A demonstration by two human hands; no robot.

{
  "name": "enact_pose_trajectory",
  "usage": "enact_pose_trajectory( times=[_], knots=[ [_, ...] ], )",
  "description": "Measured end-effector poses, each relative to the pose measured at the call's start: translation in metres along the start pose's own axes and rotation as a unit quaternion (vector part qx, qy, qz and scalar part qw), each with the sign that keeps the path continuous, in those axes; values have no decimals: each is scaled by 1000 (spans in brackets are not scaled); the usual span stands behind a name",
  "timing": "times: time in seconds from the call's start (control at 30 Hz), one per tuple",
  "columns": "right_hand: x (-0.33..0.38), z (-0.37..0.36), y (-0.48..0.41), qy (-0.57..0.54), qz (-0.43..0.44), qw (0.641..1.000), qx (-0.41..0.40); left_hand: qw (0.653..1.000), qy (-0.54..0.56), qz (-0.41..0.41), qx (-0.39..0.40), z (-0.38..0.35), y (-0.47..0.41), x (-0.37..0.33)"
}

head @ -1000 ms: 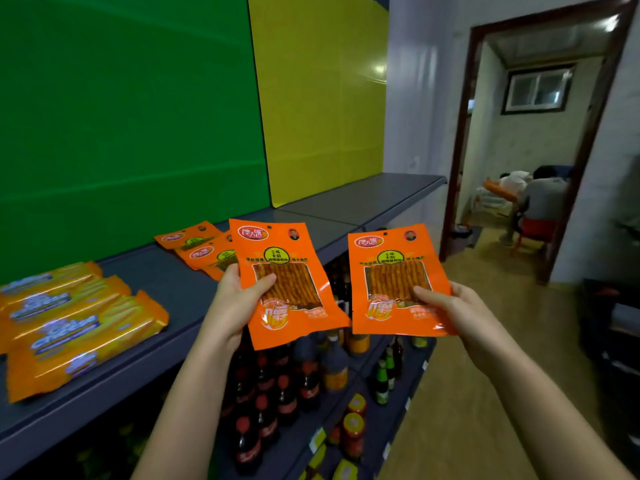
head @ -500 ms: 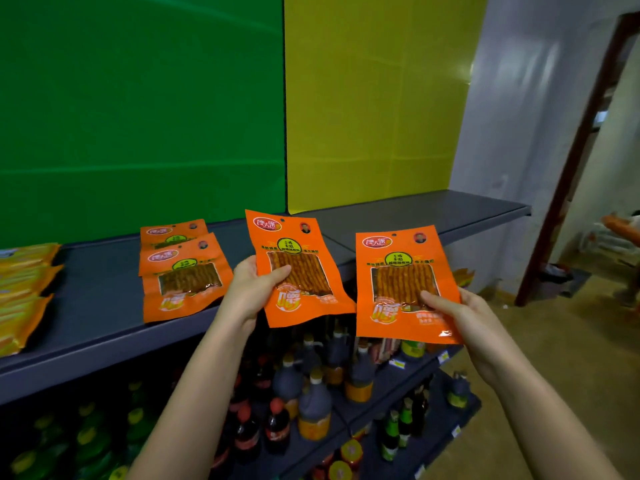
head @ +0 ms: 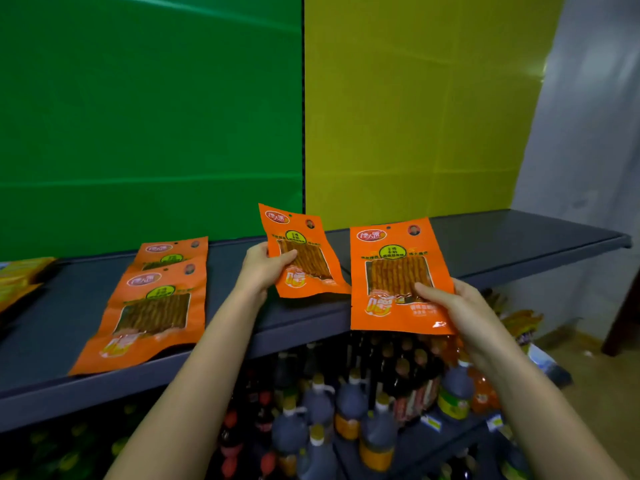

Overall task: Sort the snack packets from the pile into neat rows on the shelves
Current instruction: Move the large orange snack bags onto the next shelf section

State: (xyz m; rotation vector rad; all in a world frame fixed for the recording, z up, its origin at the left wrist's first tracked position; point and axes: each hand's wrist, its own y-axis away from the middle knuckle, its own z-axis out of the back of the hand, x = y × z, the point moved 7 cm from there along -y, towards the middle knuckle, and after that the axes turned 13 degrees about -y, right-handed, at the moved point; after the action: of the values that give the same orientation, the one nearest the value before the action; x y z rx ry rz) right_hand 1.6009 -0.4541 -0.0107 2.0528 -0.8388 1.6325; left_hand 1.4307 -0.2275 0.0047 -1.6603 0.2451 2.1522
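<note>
Head view: the left hand (head: 261, 268) pinches an orange packet (head: 301, 251) low over the shelf (head: 502, 244). The right hand (head: 453, 306) pinches a second packet (head: 398, 278) at the shelf's front edge. This looks like the placing step; next, each should be laid flat in line beside the laid packets (head: 152, 306).

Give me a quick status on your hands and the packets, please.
Left hand grips one orange packet above the shelf. Right hand grips a second packet at the front edge. Two packets laid at left; nothing in the way.
</note>
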Motion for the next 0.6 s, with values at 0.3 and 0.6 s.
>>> enact_pose_trajectory(
  times=[0.3,0.6],
  knots=[
    [-11,-24,-79,14,-10,998,62,991,-97,68,-58,-4,-83,27],
    [-23,-38,-114,47,-9,992,120,921,-354,82,-139,-2,-99,33]
  ],
)
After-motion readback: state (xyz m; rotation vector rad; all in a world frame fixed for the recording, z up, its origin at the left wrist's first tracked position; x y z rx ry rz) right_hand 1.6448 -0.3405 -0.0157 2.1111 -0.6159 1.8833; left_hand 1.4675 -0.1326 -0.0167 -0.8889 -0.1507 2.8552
